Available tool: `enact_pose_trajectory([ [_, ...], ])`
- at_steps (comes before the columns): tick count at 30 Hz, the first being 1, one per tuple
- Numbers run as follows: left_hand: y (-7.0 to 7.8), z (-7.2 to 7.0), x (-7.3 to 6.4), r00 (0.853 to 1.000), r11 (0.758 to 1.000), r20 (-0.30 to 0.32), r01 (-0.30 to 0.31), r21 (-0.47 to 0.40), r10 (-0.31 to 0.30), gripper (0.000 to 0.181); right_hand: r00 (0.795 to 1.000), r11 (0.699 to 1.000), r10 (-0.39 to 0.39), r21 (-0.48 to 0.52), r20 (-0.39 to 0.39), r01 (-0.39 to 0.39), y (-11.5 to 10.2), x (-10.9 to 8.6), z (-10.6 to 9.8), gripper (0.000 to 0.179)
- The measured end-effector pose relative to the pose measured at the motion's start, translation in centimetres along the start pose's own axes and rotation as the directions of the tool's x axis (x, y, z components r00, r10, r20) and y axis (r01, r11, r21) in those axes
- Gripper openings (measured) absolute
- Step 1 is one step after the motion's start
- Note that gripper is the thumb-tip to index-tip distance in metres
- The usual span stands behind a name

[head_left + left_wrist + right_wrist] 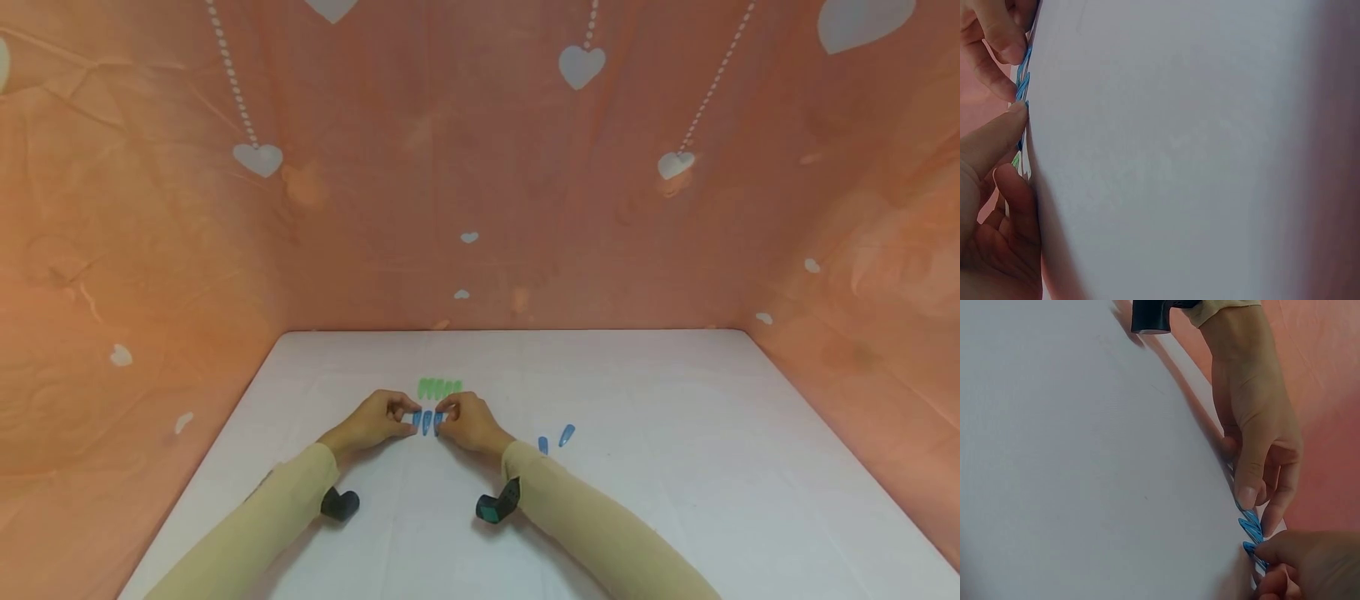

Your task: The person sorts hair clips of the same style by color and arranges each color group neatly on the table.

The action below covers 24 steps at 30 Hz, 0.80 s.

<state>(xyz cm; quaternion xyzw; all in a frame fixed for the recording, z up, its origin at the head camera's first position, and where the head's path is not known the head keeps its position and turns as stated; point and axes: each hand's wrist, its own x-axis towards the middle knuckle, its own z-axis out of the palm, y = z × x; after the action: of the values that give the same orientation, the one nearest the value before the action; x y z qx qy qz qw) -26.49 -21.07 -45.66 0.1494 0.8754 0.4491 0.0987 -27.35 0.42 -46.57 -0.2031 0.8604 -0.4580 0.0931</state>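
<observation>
Three small blue teardrop-shaped pieces, which look like snap hair clips, lie side by side on the white table. My left hand pinches the left blue hair clip by its ends, index finger at the far end and thumb at the near end. In the same way my right hand pinches the right blue hair clip. Between the hands lies the middle blue hair clip, untouched. In the right wrist view, the left hand and right hand face each other across the blue clips.
Just beyond the hands, several green clips lie in a row. Two loose blue clips, one nearer and one farther, lie right of the right hand. Orange cloth with white hearts encloses the white table.
</observation>
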Motion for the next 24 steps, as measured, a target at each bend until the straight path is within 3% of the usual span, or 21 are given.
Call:
enact_pose_trajectory([
  [10,0.3,0.0,-0.1,1.000,0.999,-0.003,-0.005,0.033,0.005,0.033,1.000,0.999,0.014,0.048,-0.009,-0.014,0.1,-0.2,-0.1,0.033],
  [17,0.4,0.0,-0.2,1.000,0.999,-0.012,0.026,0.028,-0.026,0.034,0.997,0.988,0.051,0.146,0.050,-0.058,0.1,-0.6,-0.6,0.034],
  [24,0.3,0.1,-0.1,0.999,0.999,-0.014,0.033,0.037,-0.032,0.034,0.998,0.987,-0.001,0.160,0.066,-0.010,0.0,-1.5,-1.7,0.034],
])
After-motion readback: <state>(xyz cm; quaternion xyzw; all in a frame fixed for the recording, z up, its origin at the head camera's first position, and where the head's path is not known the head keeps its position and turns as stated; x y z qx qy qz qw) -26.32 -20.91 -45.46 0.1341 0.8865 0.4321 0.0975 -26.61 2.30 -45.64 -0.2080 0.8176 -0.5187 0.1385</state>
